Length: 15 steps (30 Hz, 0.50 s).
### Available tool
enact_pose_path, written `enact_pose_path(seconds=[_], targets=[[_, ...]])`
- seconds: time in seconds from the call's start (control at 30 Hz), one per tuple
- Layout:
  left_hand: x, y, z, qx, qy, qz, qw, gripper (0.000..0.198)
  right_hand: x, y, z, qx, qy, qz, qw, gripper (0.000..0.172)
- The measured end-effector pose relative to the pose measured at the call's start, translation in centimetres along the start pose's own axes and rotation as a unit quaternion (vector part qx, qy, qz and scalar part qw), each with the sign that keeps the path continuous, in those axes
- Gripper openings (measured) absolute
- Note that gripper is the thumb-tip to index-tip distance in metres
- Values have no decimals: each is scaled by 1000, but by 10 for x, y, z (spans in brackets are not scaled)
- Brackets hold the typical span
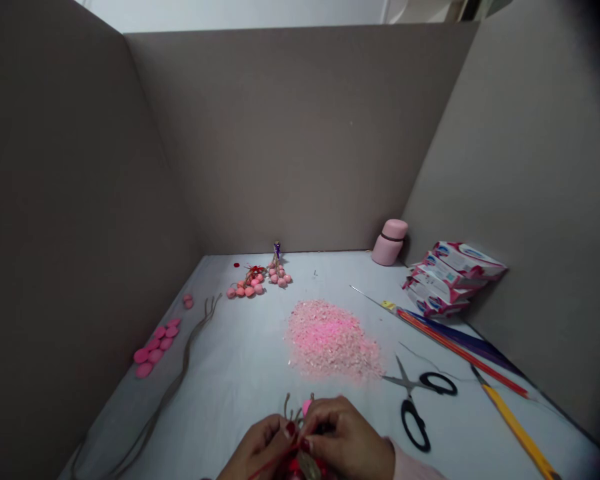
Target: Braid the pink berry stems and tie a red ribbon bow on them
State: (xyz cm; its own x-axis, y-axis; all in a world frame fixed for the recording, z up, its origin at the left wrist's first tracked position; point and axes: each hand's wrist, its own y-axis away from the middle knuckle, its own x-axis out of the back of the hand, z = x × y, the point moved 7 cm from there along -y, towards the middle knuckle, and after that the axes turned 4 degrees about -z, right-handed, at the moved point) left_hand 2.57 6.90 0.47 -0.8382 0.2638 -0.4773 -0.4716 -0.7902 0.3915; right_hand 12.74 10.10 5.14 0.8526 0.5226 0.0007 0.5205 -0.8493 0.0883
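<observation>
At the near edge of the table, my left hand is closed, thumb and fingers pinching a thin red cord. Close against it, my right hand pinches at the same cord, its fingertips almost meeting the left ones. Ends of brown twine stick up beyond the fingers, beside a bright pink bead. Red and olive material shows under the right fingers, partly hidden by them. Black-handled scissors lie with blades apart to the right of my right hand.
Pink granules lie heaped mid-table. Pink discs and long twine strands lie left. Beaded tassels sit at the back. On the right are a pink flask, stacked boxes, red strips and a yellow cutter. Grey walls enclose the table.
</observation>
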Motion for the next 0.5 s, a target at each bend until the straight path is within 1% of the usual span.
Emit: enact_pose_path(seconds=[0.17, 0.27, 0.4, 0.5], targets=[[4, -3, 4, -41, -90, 4, 995, 42, 1, 0, 1, -6, 10, 0, 1000, 7], [3, -2, 7, -49, -121, 5, 991, 42, 0, 1, 0, -5, 1, -3, 1000, 9], [2, 0, 10, -64, -162, 33, 984, 42, 0, 2, -3, 18, 17, 1, 1000, 8], [0, 1, 13, -71, -195, 44, 977, 39, 1, 3, -1, 5, 24, 11, 1000, 8]])
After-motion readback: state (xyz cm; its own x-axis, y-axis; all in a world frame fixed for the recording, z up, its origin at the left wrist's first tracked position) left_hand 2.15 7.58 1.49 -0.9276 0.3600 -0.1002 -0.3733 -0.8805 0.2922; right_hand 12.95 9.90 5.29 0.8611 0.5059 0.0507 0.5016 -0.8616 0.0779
